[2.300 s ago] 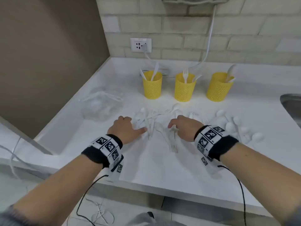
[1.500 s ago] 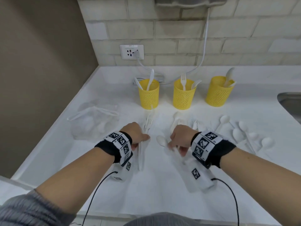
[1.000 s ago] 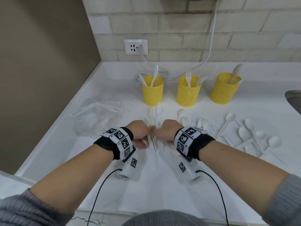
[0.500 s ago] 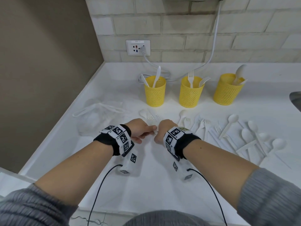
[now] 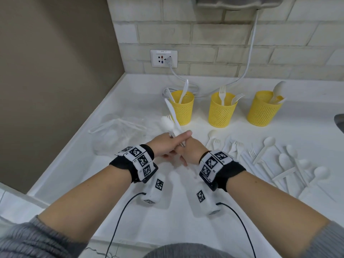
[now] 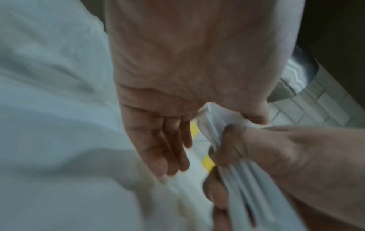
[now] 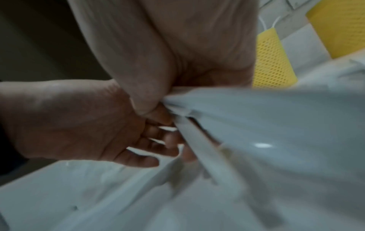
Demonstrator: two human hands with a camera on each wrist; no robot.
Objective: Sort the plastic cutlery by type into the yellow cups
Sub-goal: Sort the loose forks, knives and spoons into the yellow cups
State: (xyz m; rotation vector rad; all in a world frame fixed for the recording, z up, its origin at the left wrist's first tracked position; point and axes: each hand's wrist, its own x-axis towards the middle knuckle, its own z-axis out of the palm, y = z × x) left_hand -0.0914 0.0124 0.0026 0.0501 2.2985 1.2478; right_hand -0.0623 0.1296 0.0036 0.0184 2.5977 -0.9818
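Three yellow mesh cups stand in a row at the back: the left cup has knives in it, the middle cup forks, the right cup spoons. My hands meet above the counter on a mixed bundle of white cutlery that sticks up toward the left cup. My right hand has its fingers curled round the bundle. My left hand pinches it with thumb and index finger, and its other fingers are straight. The wrist views are blurred.
Loose white spoons and forks lie on the white counter to my right. A clear plastic bag lies at the left. A cable runs behind the cups from a wall socket. A sink edge shows far right.
Both hands gathered cutlery on the counter and came together. The bundle is now lifted off the counter, its tips up and leaning toward the left cup.
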